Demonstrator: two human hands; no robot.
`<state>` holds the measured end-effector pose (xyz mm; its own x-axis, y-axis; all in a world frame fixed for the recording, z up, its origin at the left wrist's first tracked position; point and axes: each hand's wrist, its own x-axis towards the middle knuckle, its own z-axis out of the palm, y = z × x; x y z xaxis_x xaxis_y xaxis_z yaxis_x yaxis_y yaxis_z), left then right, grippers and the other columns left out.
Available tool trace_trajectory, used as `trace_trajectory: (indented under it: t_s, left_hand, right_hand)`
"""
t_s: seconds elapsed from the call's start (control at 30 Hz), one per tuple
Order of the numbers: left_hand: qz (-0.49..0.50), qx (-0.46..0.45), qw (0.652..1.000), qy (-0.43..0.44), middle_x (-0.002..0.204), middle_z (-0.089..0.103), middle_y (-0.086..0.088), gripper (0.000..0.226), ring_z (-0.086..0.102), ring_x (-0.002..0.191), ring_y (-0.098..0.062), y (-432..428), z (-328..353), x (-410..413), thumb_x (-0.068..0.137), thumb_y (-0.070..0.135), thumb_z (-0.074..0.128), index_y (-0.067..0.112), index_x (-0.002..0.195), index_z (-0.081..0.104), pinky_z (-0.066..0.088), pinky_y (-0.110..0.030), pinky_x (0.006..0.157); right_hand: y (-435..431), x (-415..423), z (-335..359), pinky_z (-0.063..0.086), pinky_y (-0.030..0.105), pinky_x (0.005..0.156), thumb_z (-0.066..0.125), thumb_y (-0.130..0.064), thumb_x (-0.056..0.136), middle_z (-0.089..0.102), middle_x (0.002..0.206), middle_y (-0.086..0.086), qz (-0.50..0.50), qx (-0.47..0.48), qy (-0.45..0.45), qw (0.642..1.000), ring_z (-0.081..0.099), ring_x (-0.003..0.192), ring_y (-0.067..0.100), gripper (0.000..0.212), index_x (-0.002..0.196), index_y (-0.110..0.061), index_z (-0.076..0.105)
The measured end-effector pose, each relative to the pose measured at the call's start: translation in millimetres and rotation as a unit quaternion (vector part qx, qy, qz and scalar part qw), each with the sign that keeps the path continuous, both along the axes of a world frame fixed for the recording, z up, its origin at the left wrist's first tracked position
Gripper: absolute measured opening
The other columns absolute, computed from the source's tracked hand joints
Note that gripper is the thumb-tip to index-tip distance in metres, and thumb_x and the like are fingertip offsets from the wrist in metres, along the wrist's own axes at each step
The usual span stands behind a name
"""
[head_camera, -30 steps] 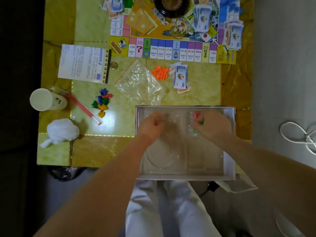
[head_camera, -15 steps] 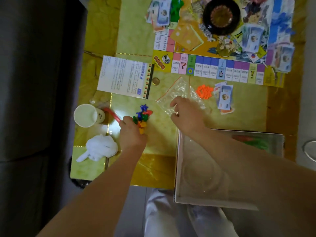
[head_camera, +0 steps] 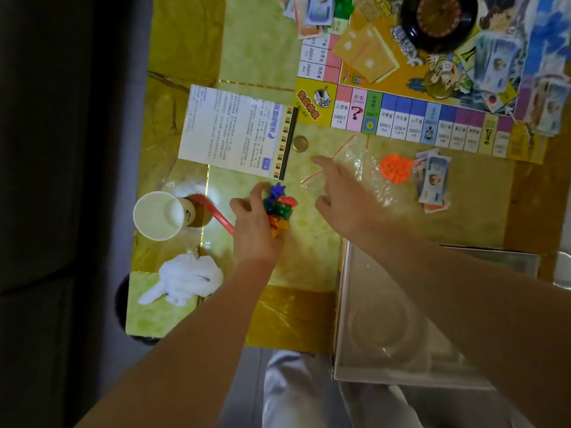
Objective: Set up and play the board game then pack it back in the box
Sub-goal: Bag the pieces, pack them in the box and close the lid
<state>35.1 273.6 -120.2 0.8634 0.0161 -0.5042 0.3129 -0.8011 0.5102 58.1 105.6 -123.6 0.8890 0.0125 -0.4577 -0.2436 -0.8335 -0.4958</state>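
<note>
Table's near right edge: open grey cardboard box with clear plastic tray [head_camera: 346,304]. Mid-table: left hand [head_camera: 253,223], fingers curled round heap of small coloured plastic pawns [head_camera: 279,208]. These look light, hard and scatter-prone, so scoop them whole. Right hand [head_camera: 343,199], fingers spread, holds nothing and touches clear zip bag [head_camera: 364,168], which looks limp and slippery; pinch its mouth.

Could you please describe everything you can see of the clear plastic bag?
The clear plastic bag is thin, crinkled, see-through film with a red strip along one edge. It lies flat, seemingly empty, on the table by the game board's near edge, left of the orange pieces. The right hand, fingers spread, covers its left part; contact is unclear.
</note>
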Motion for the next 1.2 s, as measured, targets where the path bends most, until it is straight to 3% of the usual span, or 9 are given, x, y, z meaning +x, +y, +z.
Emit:
trace_trajectory:
  t_s: [0.2,0.37,0.47,0.57,0.7,0.83,0.93,1.1,1.2]
  left_hand:
    - [-0.054,0.039,0.998,0.018,0.124,0.028,-0.005,0.087,0.053,0.086,-0.018,-0.4,-5.0,9.4,0.072,0.016,0.075,0.036,0.144,0.029,0.049,-0.029,0.067]
    - [-0.029,0.047,0.997,-0.054,0.121,0.034,-0.007,0.061,0.05,0.102,-0.023,-1.3,6.5,12.1,0.078,0.017,0.063,0.023,0.134,0.043,0.044,-0.031,0.071]
    - [0.074,-0.086,0.994,0.0,0.107,0.055,-0.004,0.024,0.056,0.089,-0.02,-14.1,19.2,21.9,0.094,0.025,0.049,0.017,0.115,0.056,0.051,-0.039,0.079]
    - [0.136,-0.205,0.958,0.146,0.086,0.067,-0.004,0.032,0.061,0.073,-0.016,-32.6,30.6,33.6,0.095,0.039,0.053,0.01,0.099,0.065,0.052,-0.027,0.062]
    - [0.141,-0.268,0.93,0.207,0.068,0.064,-0.003,0.012,0.056,0.044,-0.003,-49.1,42.0,36.7,0.089,0.014,0.066,0.002,0.086,0.067,0.04,-0.016,0.045]
    - [0.071,-0.149,0.969,0.185,0.06,0.064,-0.004,0.01,0.054,0.042,-0.008,-51.1,43.6,31.7,0.086,0.015,0.064,0.009,0.078,0.063,0.047,-0.026,0.054]
    - [0.103,-0.078,0.982,0.141,0.06,0.062,0.0,0.011,0.065,0.061,-0.023,-50.8,53.1,31.0,0.085,0.023,0.06,0.013,0.083,0.055,0.053,-0.034,0.07]
    - [0.141,-0.157,0.976,0.058,0.067,0.058,-0.002,0.004,0.062,0.048,-0.023,-52.8,71.9,34.6,0.09,0.017,0.052,0.016,0.087,0.049,0.04,-0.025,0.049]
    - [0.19,-0.198,0.961,-0.023,0.063,0.056,-0.005,0.007,0.059,0.048,-0.023,-42.7,81.5,45.1,0.093,0.016,0.045,0.017,0.087,0.044,0.042,-0.027,0.044]
  right_hand:
    - [-2.5,9.2,-3.4,0.043,0.031,0.063,0.05,-0.03,0.092,0.064,0.094,0.0,-0.053,-0.072,0.03,0.996,0.06,0.086,0.024,0.023,0.113,-0.021,0.053]
    - [-6.1,4.3,11.3,0.042,0.029,0.062,0.058,-0.035,0.094,0.058,0.069,-0.005,-0.112,0.018,0.0,0.994,0.054,0.068,0.015,0.024,0.083,-0.014,0.06]
    - [-11.4,-1.0,23.0,0.046,0.028,0.066,0.066,-0.017,0.086,0.057,0.068,-0.009,-0.102,0.102,0.023,0.989,0.056,0.065,0.01,0.003,0.087,-0.016,0.068]
    - [-15.4,-6.7,37.0,0.042,0.023,0.062,0.065,-0.006,0.08,0.053,0.066,-0.005,-0.066,0.141,0.046,0.987,0.049,0.057,0.003,0.02,0.097,-0.016,0.07]
    - [-24.0,-14.9,57.0,0.038,0.019,0.057,0.063,0.001,0.077,0.048,0.067,0.002,-0.082,0.19,0.077,0.975,0.043,0.052,0.002,0.034,0.104,-0.019,0.069]
    - [-33.1,-18.6,64.7,0.044,0.03,0.067,0.065,-0.003,0.077,0.052,0.071,-0.001,-0.108,0.156,0.077,0.979,0.049,0.063,0.009,0.038,0.11,-0.02,0.064]
    - [-38.9,-17.4,71.8,0.048,0.032,0.072,0.064,-0.009,0.08,0.051,0.067,-0.008,-0.134,0.085,0.037,0.987,0.054,0.068,0.012,0.038,0.116,-0.021,0.064]
    - [-32.6,-8.1,89.2,0.037,0.013,0.059,0.055,-0.008,0.089,0.046,0.074,-0.007,-0.084,0.088,-0.007,0.993,0.047,0.066,0.008,0.051,0.135,-0.03,0.048]
    - [-21.7,5.0,96.9,0.042,0.019,0.066,0.054,-0.006,0.092,0.052,0.081,0.001,-0.132,0.172,-0.054,0.975,0.051,0.071,0.013,0.035,0.123,-0.024,0.056]
